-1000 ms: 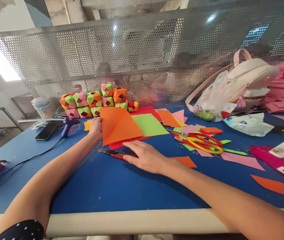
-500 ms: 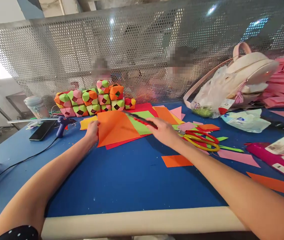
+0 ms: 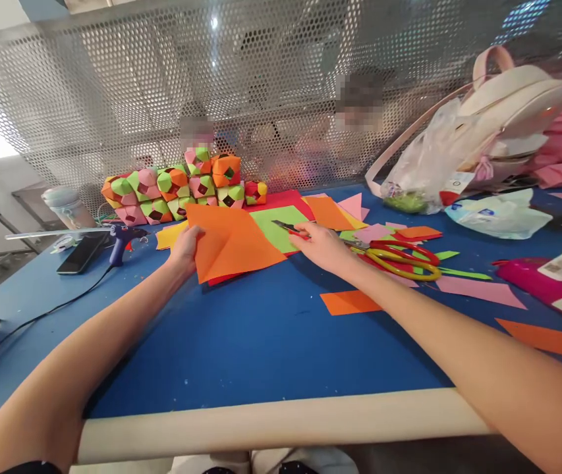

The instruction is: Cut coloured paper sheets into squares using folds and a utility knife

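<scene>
The left hand (image 3: 185,249) pinches the near-left edge of the folded orange sheet (image 3: 231,243), thumb on top, holding it down on the blue table (image 3: 241,342) over a red sheet (image 3: 288,199) and a green sheet (image 3: 281,224). The right hand (image 3: 323,247) has its grip closed around a red-handled utility knife (image 3: 290,229), the blade end pointing left toward the orange sheet and lying over the green one. The knife is just beside the sheet's right edge, not yet on its fold. To cut cleanly, the left fingers should press flat and stay well apart from the blade's path, keeping the fold taut, while the knife enters the crease at a low angle and runs away from the holding hand in one steady stroke. Loose sheets beneath could slip or get scored, so firm downward pressure seems wise. Red-and-yellow scissors (image 3: 399,260) lie just right of the knife hand among paper scraps (image 3: 350,301); folded paper cubes (image 3: 176,191) are stacked behind, by a glue gun (image 3: 121,238) and a phone (image 3: 80,253).
</scene>
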Available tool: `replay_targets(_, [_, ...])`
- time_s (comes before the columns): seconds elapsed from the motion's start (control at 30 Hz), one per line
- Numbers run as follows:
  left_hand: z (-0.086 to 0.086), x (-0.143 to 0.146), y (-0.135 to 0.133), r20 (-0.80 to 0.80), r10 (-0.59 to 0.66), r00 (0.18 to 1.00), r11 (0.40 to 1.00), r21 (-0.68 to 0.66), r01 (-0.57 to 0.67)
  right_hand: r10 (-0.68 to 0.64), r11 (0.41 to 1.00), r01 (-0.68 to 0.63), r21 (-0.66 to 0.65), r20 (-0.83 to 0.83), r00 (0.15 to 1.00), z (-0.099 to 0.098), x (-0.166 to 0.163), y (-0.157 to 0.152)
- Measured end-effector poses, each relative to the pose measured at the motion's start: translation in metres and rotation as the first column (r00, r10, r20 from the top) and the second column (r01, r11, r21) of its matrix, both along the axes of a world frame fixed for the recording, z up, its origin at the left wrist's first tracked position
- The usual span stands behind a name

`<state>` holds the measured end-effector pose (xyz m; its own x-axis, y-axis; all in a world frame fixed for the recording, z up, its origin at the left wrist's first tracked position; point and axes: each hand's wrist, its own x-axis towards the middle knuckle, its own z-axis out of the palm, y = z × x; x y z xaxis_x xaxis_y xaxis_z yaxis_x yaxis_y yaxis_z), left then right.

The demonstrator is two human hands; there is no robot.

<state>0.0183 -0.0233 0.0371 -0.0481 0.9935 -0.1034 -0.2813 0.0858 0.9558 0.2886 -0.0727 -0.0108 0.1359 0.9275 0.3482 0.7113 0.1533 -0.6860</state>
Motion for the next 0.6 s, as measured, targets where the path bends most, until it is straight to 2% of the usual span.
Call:
replay_targets(0.13, [0.020, 0.005, -0.030, 0.035, -0.068, 0.997, 0.998, -0.013, 0.069, 0.098, 0.988, -0.128, -0.085, -0.299, 0.949, 0.001, -0.013, -0.006])
replay_targets(0.27, [0.028, 0.000, -0.065, 0.077, -0.140, 0.987, 0.983, -0.104, 0.148, 0.237, 0.932, -0.347, -0.103, -0.549, 0.801, 0.011, -0.022, -0.018])
replay_targets(0.4, [0.013, -0.017, -0.091, 0.074, -0.175, 0.982, 0.952, -0.242, 0.188, 0.267, 0.878, -0.464, -0.118, -0.685, 0.678, 0.016, -0.027, -0.024])
replay_targets(0.5, [-0.003, -0.035, -0.095, 0.003, -0.156, 0.988, 0.975, -0.160, 0.155, 0.260, 0.856, -0.499, -0.134, -0.723, 0.640, 0.011, -0.031, -0.024])
replay_targets(0.6, [-0.012, -0.049, -0.086, -0.018, -0.160, 0.987, 0.982, -0.101, 0.158, 0.249, 0.856, -0.498, -0.140, -0.732, 0.634, 0.005, -0.034, -0.022])
